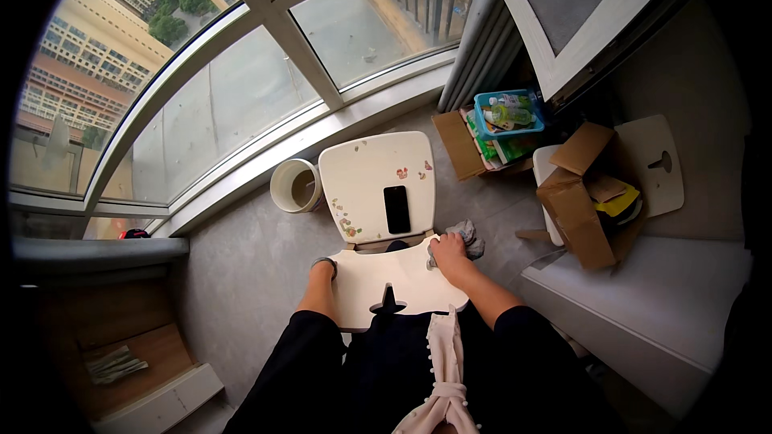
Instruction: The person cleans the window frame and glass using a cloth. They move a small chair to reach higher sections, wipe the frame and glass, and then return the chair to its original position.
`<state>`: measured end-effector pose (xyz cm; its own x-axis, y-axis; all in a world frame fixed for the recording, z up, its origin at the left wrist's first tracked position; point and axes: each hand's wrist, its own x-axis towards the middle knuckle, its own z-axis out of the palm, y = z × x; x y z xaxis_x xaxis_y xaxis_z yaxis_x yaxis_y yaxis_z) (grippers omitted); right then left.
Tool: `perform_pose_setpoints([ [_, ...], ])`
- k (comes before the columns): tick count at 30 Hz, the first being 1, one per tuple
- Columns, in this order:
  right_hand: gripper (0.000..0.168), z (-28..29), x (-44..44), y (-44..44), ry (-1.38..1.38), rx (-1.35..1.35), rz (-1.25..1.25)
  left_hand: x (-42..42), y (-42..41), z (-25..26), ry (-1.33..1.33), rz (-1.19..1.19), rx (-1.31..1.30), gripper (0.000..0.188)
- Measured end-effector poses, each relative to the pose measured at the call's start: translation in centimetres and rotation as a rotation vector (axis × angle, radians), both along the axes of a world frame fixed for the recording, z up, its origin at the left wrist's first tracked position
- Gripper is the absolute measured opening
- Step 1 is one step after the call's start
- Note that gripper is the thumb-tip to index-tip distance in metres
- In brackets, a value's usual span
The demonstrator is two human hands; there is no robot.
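Before me stands a white chair, its backrest point(380, 274) nearest my body, with a star-shaped cutout. My right hand point(449, 251) grips a damp-looking grey cloth point(467, 234) at the backrest's upper right corner. At the opposite side, a dark band circles my left wrist point(324, 271); the hand itself is hidden beyond the backrest's edge. Worn, peeling stickers point(350, 228) dot the white seat point(368, 175). A black smartphone point(396, 210) lies on the seat, near its right side. Left of the seat, a white bucket point(278, 184) holds murky liquid.
To the right are a cardboard box point(452, 138) with a blue basket point(479, 123) of bottles, and another open box point(564, 208) on a second white chair point(651, 138). A window frame point(386, 96) borders the far side. A wooden cabinet point(139, 349) stands lower left.
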<state>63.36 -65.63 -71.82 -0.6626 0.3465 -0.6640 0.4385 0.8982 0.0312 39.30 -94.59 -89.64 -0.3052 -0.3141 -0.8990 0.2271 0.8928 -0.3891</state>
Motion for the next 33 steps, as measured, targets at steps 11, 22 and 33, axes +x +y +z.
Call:
perform_pose_setpoints([
  [11, 0.021, -1.2, -2.9, 2.5, -0.037, -0.017, -0.064, -4.4, 3.7, -2.7, -0.044, -0.059, 0.020, 0.044],
  [22, 0.022, -2.3, -3.6, 8.1, -0.013, 0.021, 0.051, -2.0, 5.3, -4.4, -0.057, -0.013, 0.027, 0.031],
  [33, 0.025, -0.9, -4.0, 15.0, -0.124, -0.046, 0.086, -1.7, 11.1, -10.8, -0.117, 0.015, -0.119, 0.030],
])
